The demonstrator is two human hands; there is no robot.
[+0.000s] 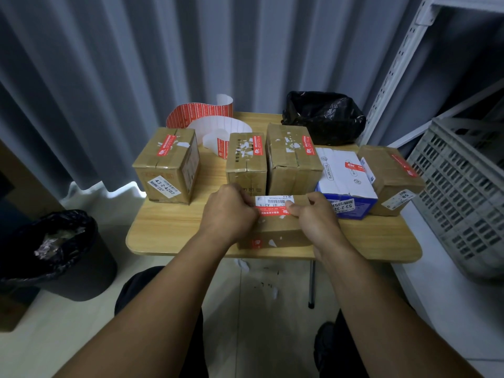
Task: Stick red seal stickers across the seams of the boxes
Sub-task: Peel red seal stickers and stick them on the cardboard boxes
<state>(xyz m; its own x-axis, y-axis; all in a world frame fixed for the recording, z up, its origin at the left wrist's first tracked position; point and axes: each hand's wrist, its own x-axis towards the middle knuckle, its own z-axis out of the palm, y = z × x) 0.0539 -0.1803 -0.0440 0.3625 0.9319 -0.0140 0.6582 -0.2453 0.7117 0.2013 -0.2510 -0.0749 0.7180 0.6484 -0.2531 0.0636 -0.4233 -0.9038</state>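
So the red sticker is stretched flat over the top of the low box at the front of the tabletop, just under its white barcode label. The left hand and right hand each have an end. The fingers are curled in and pinching the strip, with the right thumb lying on top of it. My guess is it's held taut so it goes down straight over the seam with no wrinkles, though the hands hide the seam itself. The box is plain brown cardboard with glossy tape and torn white label scraps, so it's probably been reused. The other boxes stand in a row behind it, mostly brown plus one white and blue. Each already has a red strip on top, so this looks like the last one. The roll is loosely uncoiled at the back, within reach, with red stickers on white backing paper. There's a crinkly black bag beside it, a lined bin on the floor to the left and a grey plastic crate on the right.
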